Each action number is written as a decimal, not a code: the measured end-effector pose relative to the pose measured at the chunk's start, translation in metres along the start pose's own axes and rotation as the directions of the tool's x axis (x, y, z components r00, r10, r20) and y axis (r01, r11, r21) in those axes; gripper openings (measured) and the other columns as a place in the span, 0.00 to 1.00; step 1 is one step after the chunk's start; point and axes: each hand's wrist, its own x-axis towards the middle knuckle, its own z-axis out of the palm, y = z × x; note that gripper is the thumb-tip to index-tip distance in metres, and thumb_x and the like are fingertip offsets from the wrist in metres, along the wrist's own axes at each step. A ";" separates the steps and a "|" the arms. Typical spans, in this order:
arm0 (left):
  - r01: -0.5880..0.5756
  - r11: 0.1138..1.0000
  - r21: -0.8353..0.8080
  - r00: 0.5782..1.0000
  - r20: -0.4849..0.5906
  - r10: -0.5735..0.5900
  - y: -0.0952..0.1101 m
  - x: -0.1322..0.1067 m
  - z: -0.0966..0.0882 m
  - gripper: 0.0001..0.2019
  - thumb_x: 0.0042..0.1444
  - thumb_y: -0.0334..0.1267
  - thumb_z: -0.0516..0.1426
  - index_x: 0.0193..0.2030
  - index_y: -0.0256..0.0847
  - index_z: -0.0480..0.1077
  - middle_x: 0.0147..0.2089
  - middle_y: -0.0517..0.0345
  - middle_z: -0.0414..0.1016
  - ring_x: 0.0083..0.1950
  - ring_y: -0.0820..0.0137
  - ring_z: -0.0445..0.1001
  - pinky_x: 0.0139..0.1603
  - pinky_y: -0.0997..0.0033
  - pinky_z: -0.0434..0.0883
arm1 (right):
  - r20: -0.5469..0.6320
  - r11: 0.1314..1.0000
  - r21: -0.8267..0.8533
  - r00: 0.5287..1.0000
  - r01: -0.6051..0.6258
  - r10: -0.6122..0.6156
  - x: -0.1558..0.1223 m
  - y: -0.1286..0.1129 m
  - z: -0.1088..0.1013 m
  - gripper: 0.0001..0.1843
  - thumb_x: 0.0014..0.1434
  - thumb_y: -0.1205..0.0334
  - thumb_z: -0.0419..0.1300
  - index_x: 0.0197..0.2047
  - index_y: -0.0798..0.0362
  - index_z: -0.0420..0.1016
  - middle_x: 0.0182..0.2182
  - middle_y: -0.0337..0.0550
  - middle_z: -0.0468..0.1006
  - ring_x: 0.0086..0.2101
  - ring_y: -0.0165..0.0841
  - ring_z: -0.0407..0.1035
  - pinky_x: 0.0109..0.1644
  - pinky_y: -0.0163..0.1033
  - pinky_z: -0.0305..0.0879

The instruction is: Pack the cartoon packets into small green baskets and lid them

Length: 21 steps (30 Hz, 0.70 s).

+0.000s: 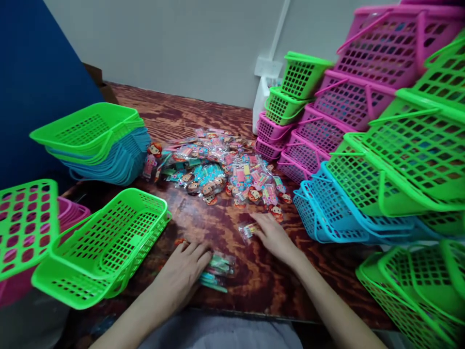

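Observation:
My left hand point(191, 264) is curled over the left end of a small stack of clear packets point(220, 267) with green and teal contents, near the table's front edge. A bit of an orange-haired doll figure shows above its fingers. To the right, my right hand point(271, 236) has its thumb and fingers closed on the end of a small clear packet point(247, 232) with yellowish contents. Beyond both hands lies a loose pile of clear packets point(209, 175), pink and teal, many with a cartoon doll head.
Nested green and blue baskets point(109, 155) stand at the back left, with another green basket point(136, 203) nearer. Pink baskets point(358, 104), green baskets point(417, 145) and blue baskets point(329, 213) are piled along the right. A pale wall point(189, 48) rises behind the wood-grained table point(254, 286).

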 end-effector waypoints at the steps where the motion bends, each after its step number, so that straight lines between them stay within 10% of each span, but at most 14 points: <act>1: 0.004 1.000 -0.003 1.000 0.006 -0.004 0.001 0.000 0.000 0.17 0.57 0.31 0.54 0.54 0.40 0.69 0.55 0.48 0.72 0.55 0.58 0.69 0.61 0.51 0.59 | 0.019 0.998 -0.058 0.999 0.028 -0.027 0.001 0.001 0.003 0.27 0.61 0.72 0.53 0.63 0.53 0.66 0.60 0.52 0.70 0.59 0.42 0.60 0.64 0.52 0.54; 5: 0.043 0.999 0.023 0.998 0.045 -0.044 0.002 0.002 0.006 0.19 0.56 0.28 0.52 0.54 0.37 0.69 0.50 0.47 0.74 0.50 0.57 0.71 0.58 0.51 0.62 | 0.041 0.993 -0.118 0.999 0.003 0.002 0.002 -0.011 0.011 0.25 0.56 0.76 0.53 0.56 0.55 0.72 0.51 0.55 0.74 0.53 0.44 0.63 0.59 0.51 0.55; 11: 0.043 0.998 0.045 0.998 -0.036 -0.041 -0.001 0.002 0.016 0.23 0.57 0.28 0.52 0.60 0.37 0.65 0.53 0.44 0.74 0.54 0.57 0.71 0.60 0.50 0.62 | 0.012 0.929 0.286 0.970 -0.234 0.241 0.018 0.015 0.003 0.06 0.48 0.62 0.63 0.25 0.52 0.70 0.24 0.36 0.72 0.32 0.34 0.65 0.41 0.38 0.61; 15: 0.064 0.997 0.040 0.998 -0.013 -0.064 0.000 0.001 0.017 0.23 0.58 0.28 0.53 0.61 0.37 0.66 0.53 0.44 0.74 0.54 0.56 0.72 0.60 0.49 0.63 | -0.186 0.856 0.366 0.873 -0.365 0.451 0.054 0.051 -0.009 0.11 0.57 0.55 0.54 0.31 0.53 0.70 0.29 0.40 0.73 0.36 0.37 0.67 0.41 0.40 0.62; 21: 0.089 0.995 0.034 0.994 -0.068 -0.086 0.000 -0.003 0.025 0.25 0.55 0.27 0.53 0.61 0.40 0.66 0.55 0.45 0.74 0.55 0.57 0.71 0.61 0.50 0.62 | -0.337 0.800 0.459 0.757 -0.386 0.559 0.084 0.058 -0.007 0.09 0.41 0.63 0.64 0.29 0.50 0.69 0.42 0.44 0.73 0.48 0.43 0.63 0.53 0.47 0.58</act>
